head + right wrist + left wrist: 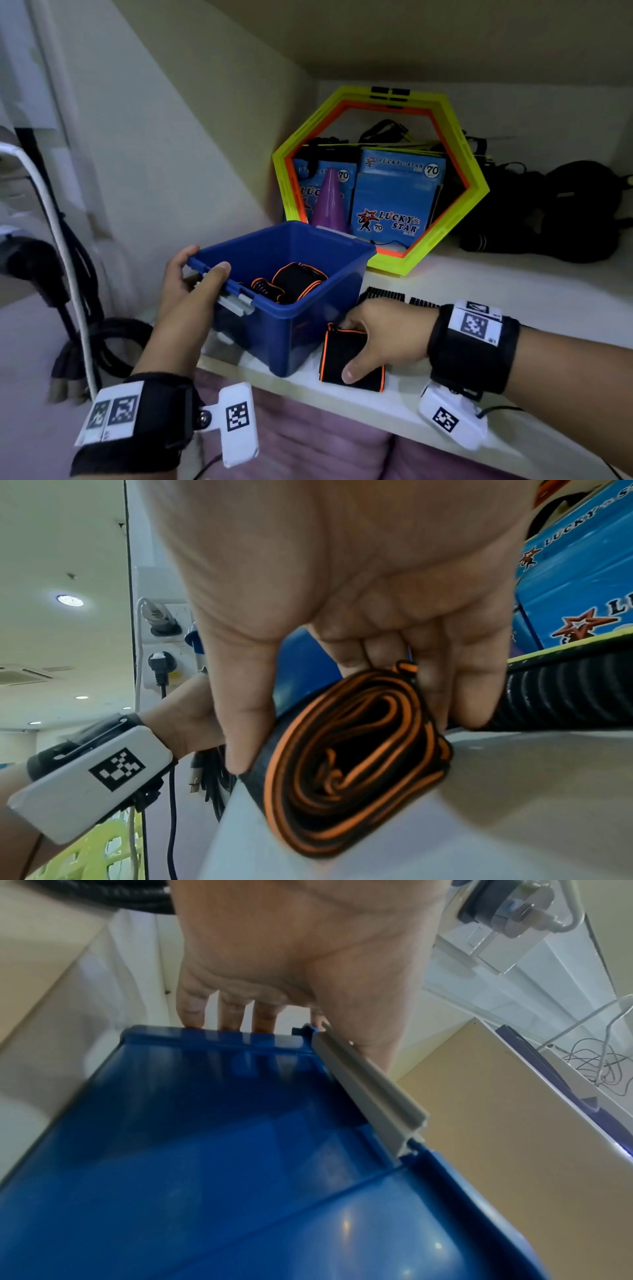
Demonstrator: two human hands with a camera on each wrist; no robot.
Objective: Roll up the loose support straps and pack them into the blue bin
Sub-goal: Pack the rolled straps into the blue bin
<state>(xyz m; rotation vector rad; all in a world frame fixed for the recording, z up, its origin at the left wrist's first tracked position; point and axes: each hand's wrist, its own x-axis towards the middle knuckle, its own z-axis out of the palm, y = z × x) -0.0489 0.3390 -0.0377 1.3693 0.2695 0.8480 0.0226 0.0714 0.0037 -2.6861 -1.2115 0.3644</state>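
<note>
The blue bin (308, 329) (240, 1164) stands open at the front left of the white shelf (513, 301). Rolled black straps with orange edging (294, 282) lie inside it. My left hand (191, 284) (284, 969) grips the bin's near left rim, thumb on top by the grey latch (369, 1099). My right hand (380, 335) (342, 601) grips a rolled black-and-orange strap (346, 356) (352, 758) that rests on the shelf just right of the bin, thumb on the near side, fingers on the far side.
Behind the bin lean yellow and orange hexagonal rings (380, 178), blue Lucky Star boxes (397, 195) and a purple cone (330, 202). Black bags (548, 212) fill the shelf's back right. More black straps (387, 294) lie beyond my right hand. Cables (78, 308) hang at left.
</note>
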